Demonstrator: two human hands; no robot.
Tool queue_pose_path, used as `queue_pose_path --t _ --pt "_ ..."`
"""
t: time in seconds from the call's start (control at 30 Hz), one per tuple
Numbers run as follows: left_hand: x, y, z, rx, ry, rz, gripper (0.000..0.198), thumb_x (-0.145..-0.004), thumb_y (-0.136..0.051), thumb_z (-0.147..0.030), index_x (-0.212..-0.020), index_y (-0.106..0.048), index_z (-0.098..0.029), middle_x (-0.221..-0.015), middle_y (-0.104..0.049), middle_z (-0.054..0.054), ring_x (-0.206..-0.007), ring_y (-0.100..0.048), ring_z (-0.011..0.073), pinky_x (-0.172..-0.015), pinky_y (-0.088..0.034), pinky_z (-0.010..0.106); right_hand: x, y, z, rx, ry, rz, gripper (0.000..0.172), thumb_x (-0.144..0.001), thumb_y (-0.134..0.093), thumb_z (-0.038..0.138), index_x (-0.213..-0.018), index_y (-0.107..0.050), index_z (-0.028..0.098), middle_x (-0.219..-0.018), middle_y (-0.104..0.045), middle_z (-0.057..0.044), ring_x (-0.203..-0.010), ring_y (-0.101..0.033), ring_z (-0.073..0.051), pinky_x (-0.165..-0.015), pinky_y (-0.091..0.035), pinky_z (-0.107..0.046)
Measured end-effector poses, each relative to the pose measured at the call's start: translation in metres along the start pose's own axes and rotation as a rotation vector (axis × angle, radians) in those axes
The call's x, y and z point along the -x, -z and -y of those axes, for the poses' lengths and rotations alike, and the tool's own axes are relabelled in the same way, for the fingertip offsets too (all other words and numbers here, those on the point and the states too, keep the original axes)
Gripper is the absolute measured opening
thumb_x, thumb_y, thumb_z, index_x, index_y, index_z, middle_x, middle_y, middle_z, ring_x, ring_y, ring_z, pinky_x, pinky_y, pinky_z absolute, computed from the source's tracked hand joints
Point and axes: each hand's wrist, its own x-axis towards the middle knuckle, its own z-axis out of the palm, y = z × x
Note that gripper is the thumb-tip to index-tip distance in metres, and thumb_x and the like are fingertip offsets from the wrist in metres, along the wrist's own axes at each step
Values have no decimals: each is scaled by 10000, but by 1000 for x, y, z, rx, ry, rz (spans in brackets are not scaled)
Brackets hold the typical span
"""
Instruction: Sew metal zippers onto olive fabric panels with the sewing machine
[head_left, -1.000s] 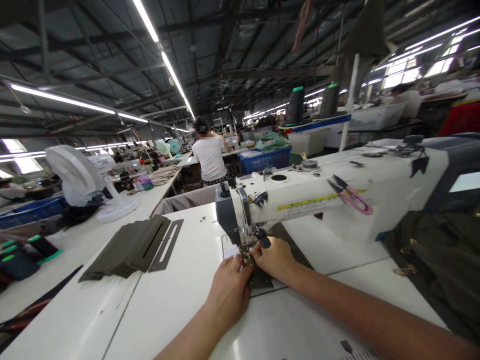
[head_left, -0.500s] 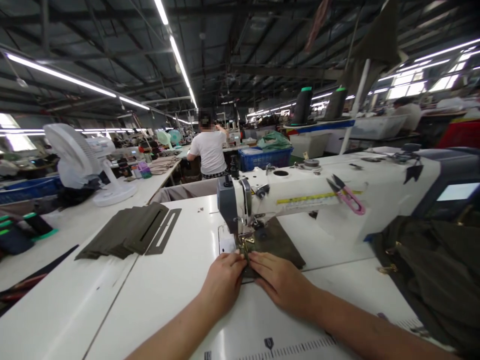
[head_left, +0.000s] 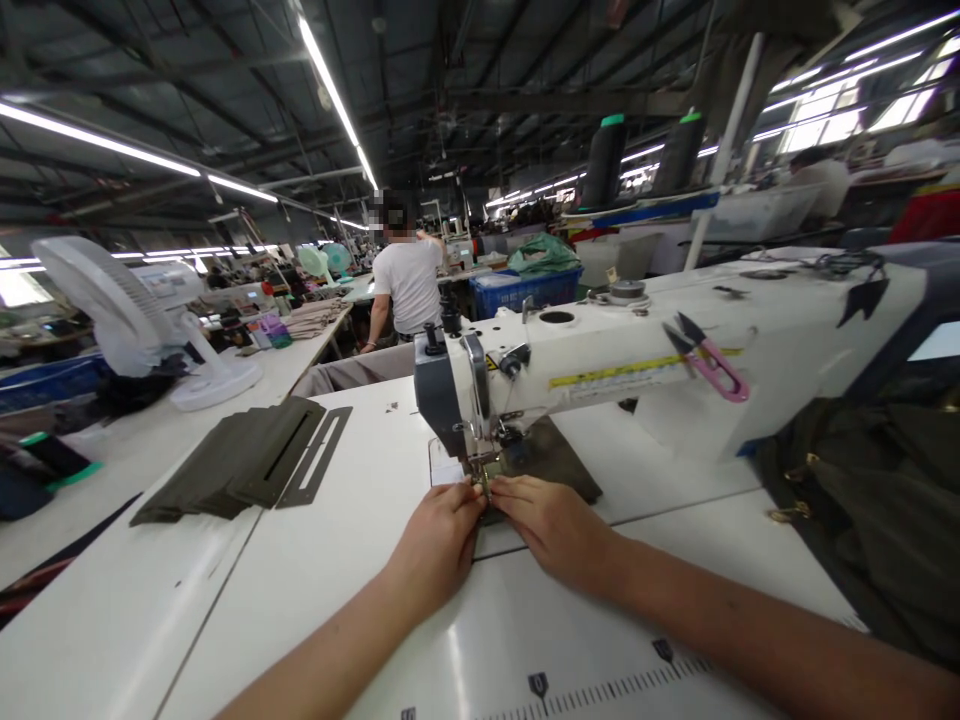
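A white sewing machine (head_left: pixel 600 375) stands on the white table (head_left: pixel 315 570), its needle head at the left end. A dark olive fabric piece (head_left: pixel 551 460) lies under the presser foot. My left hand (head_left: pixel 439 545) and my right hand (head_left: pixel 555 525) rest side by side just in front of the needle, fingers bent and pressed down on the near edge of that fabric. Their fingertips nearly meet at the foot. Pink thread snips (head_left: pixel 709 365) lie on the machine arm.
A stack of olive fabric pieces (head_left: pixel 240 460) lies on the table to the left. A heap of dark fabric (head_left: pixel 870 500) sits at the right. A white fan (head_left: pixel 142 320) stands on the neighbouring table. A person in a white shirt (head_left: pixel 409 285) works further back.
Both hands drew back a little from under the needle towards me and now lie flatter on the fabric's near edge. The view shifted slightly; the fabric shows more behind the foot.
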Motion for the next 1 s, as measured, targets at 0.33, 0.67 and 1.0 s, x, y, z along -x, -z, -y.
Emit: queue_pose_path --t 0.33,0.67,1.0 --pt "-10 1 -4 -303 112 80 59 -791 -538 -152 -754 -583 -160 -730 -631 38 -634 -592 189 -612 -478 313 -21 19 13 30 -269 183 172 -795 -533 135 -835 -698 169 -861 -704 -57 -799 -655 -206 -731 -509 -293" --pt "-6 -6 -2 -350 -46 62 200 -853 -386 -96 -832 -582 -130 -737 -599 68 -599 -563 184 -605 -489 328 5 -16 8 278 43 -44 268 -834 -432 61 -1003 -631 -2 -1042 -632 -197 -971 -605 -245 -864 -495 -329" --pt "-5 -11 14 -160 -38 -129 147 -844 -459 -142 -873 -603 -152 -868 -659 74 -820 -627 208 -812 -492 413 -4 -17 1 219 -7 -94 265 -788 -506 60 -1013 -616 -25 -1060 -623 -203 -988 -594 -262 -887 -487 -343"
